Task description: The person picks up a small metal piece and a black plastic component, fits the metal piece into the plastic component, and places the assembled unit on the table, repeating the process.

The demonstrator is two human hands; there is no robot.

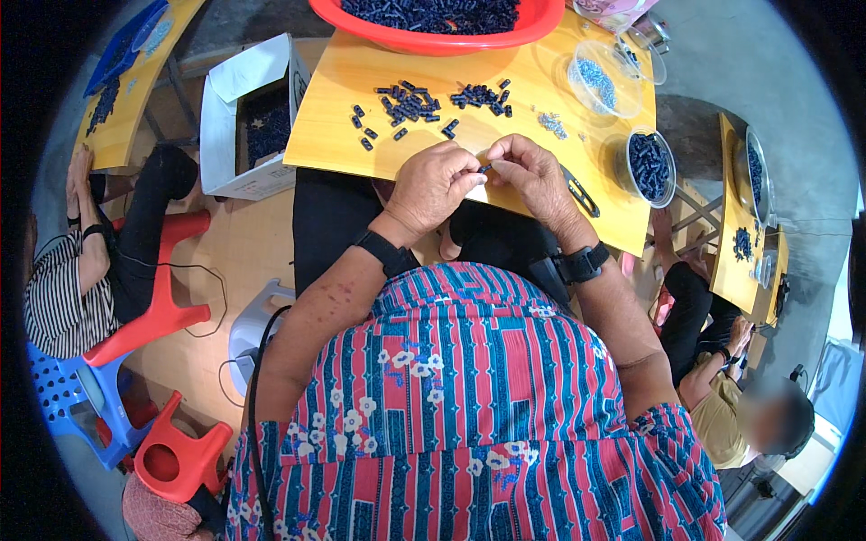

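My left hand (435,187) and my right hand (534,180) meet over the near edge of the yellow table (361,99). Both are closed in a pinch, with a small dark cylindrical piece (485,168) between the fingertips; much of it is hidden by the fingers. Beyond my hands lie two loose groups of short dark blue-black pieces, a left pile (410,104) and a right pile (481,98). A small scatter of clear, shiny bits (553,125) lies right of them. Beside my right hand rests a black elongated tool (580,191), its kind unclear.
A red basin (433,40) of dark pieces stands at the far edge. On the right are a clear tub (651,167) of dark pieces and a clear bowl (595,79) of small bits. A white carton (245,122) stands left; red stools (171,451) and co-workers sit both sides.
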